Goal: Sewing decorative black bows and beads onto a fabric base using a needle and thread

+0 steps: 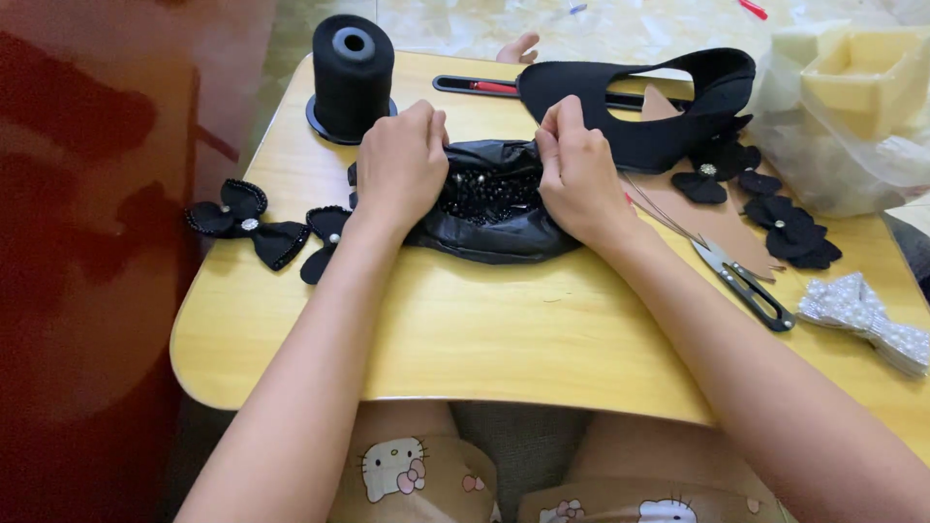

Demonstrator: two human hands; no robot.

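My left hand (pixel 402 165) and my right hand (pixel 578 174) each pinch an edge of a black plastic bag (pixel 489 232) lying on the small yellow wooden table (pixel 465 339). The bag's mouth is held apart between them, and many small black beads (pixel 489 194) show inside. Both hands have their fingers closed on the plastic. A black shoe upper (pixel 668 131) lies just beyond my right hand.
A large black thread cone (pixel 352 73) stands at the back left. Black bows (pixel 247 225) lie left, black fabric flowers (pixel 790 228) right, with thread snips (pixel 741 281), a silver beaded bow (pixel 867 315) and a bag of foam pieces (pixel 862 92). Another person's fingers (pixel 518 46) show behind the table.
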